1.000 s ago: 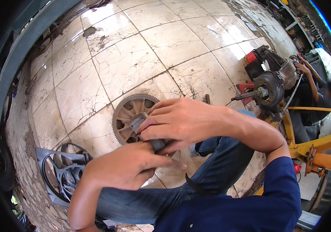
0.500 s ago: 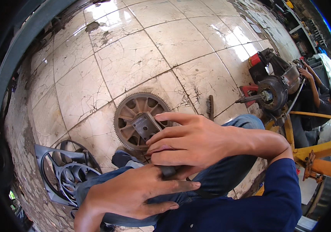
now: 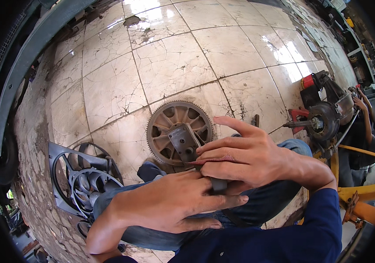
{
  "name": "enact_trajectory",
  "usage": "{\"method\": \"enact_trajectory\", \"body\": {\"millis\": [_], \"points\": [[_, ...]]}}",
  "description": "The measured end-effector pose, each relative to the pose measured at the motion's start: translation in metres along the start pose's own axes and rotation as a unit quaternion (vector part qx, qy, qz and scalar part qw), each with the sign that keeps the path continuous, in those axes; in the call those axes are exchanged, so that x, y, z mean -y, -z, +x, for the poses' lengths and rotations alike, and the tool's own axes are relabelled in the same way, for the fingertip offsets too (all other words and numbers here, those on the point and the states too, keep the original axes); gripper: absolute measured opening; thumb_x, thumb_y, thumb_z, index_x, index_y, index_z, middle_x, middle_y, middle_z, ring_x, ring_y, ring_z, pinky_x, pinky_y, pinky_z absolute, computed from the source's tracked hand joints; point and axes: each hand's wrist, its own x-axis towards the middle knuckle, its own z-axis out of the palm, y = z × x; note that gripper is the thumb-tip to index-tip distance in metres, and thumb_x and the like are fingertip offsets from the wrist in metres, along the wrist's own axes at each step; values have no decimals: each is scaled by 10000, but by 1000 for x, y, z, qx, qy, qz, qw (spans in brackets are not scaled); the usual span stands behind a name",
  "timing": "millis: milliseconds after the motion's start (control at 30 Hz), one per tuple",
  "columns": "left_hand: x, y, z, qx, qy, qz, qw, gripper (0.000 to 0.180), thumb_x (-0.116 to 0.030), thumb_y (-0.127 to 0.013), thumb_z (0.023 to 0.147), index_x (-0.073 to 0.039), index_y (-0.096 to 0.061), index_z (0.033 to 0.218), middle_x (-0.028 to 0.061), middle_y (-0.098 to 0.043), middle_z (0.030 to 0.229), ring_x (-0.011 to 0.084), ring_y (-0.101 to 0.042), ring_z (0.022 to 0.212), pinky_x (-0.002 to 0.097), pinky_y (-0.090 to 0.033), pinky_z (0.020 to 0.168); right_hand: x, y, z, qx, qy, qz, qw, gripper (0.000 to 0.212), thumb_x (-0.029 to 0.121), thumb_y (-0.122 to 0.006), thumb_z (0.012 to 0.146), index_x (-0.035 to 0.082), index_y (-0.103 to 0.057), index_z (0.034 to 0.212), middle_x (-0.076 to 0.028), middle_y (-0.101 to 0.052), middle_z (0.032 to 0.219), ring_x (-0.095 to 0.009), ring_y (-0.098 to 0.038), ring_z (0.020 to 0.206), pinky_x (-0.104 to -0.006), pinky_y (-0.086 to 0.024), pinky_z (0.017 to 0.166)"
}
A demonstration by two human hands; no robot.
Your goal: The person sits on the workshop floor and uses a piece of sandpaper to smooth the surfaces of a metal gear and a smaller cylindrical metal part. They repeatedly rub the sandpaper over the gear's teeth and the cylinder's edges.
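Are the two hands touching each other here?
Touching. The head view shows the right hand lying over the left hand, their fingers overlapping around a small dark part with no gap.

We see bright daylight, glare patches on the tiled floor [image 3: 174, 65] toward 12 and 2 o'clock. Soft shadows fall under both hands. Heavy fisheye bending and a black vignette ring the rim. Centre is sharp; edges at 3 and 8 o'clock go soft.

packages: 0 | labels: 0 | signs: 0 | screens: 0 | none visible in view
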Motion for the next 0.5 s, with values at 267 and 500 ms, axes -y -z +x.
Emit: {"method": "enact_trajectory", "body": {"millis": [267, 500], "points": [[-3, 8, -2, -15, -43, -23, 999, 659, -332, -753, 883, -171, -515, 1476, 156, -586, 1362, 374, -548, 1238, 487, -457, 1035, 7, 9, 5, 37, 2, -14, 999, 333, 344, -714, 876, 84, -675, 1079, -52, -712, 1106, -234, -714, 1062, -619, -362, 1134], [-8, 0, 2, 1, -8, 54, 998, 615, -274, -739, 892, -207, -536, 1469, 166, -600, 1317, 383, -554, 1208, 496, -445, 1020, 8, 7, -3, 8, -5, 13, 1000, 360, 360, -710, 881, 74, -671, 1096, -48, -705, 1080, -233, -717, 1041, -623, -364, 1131]]}}
